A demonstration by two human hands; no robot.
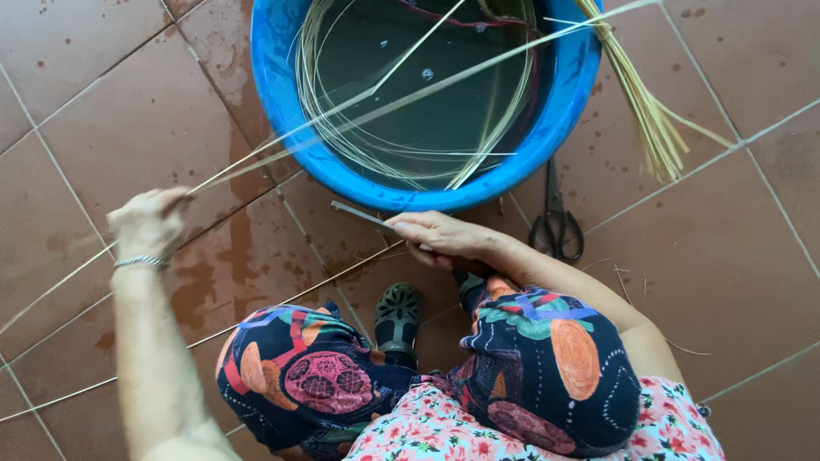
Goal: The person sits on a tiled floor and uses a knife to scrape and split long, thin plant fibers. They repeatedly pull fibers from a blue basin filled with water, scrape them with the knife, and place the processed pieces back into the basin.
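Note:
My left hand (pixel 152 220), with a beaded bracelet on the wrist, pinches long pale cane strips (pixel 376 107) that run up and right across a blue basin (pixel 282 102) of water. My right hand (pixel 436 237) grips a thin dark knife (pixel 360 214) just below the basin's rim. More coiled cane strips (pixel 401 154) soak in the water. I am crouched, with patterned trousers over my knees and dark clogs (pixel 397 318) on my feet.
Black scissors (pixel 555 224) lie on the wet red-brown tiled floor (pixel 726 273) to the right of the basin. A bundle of cane ends (pixel 653 119) hangs over the basin's right rim. Loose strips (pixel 256 316) cross the floor at lower left.

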